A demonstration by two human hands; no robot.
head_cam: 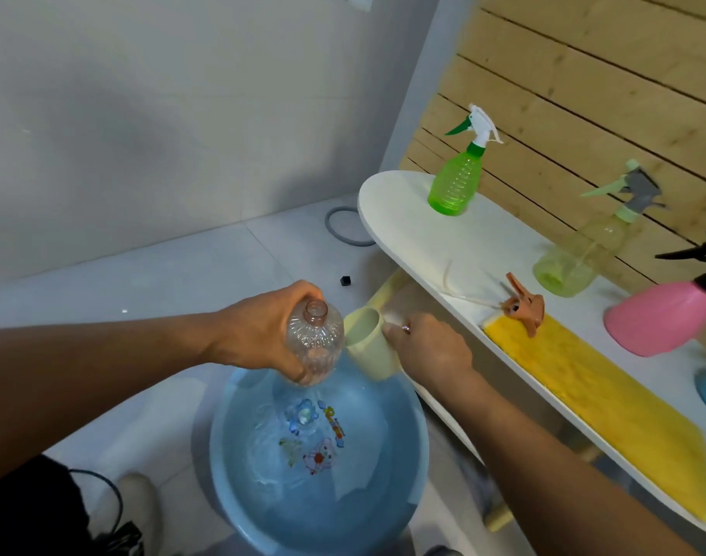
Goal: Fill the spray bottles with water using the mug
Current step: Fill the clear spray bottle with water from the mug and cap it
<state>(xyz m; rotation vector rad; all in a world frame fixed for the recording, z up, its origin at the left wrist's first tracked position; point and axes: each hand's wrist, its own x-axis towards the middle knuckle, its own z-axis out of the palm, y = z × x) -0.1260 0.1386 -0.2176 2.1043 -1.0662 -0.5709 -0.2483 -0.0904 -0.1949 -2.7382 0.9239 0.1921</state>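
Left hand (263,331) wrapped around a clear spray bottle (313,347) with no top on, neck open and tipped up toward the camera. Held over the far rim of a blue basin (407,447) down on the white floor. Water in the basin, with cartoon pictures showing through at the bottom.

Right hand (427,347) gripping the handle side of a pale yellow mug (367,343), fingers curled tight. Mug tilted, its mouth right beside the bottle, touching or nearly touching its side. Cannot tell if any water is in the mug.

To the right, a long white shelf (403,230) against a wall of wooden slats. At its far end, a green spray bottle (455,182) standing up with a white and green sprayer on. Further along, a light yellow-green see-through spray bottle (568,270) with a grey sprayer, then a pink spray bottle (660,319) with a black sprayer. An orange spray top (524,305) lying loose on the shelf with its thin tube stretched out, at the end of a yellow cloth (600,411). Edge of something blue at the far right of the shelf.

On the floor near the wall, a grey ring (335,230) and a small black cube (345,280).
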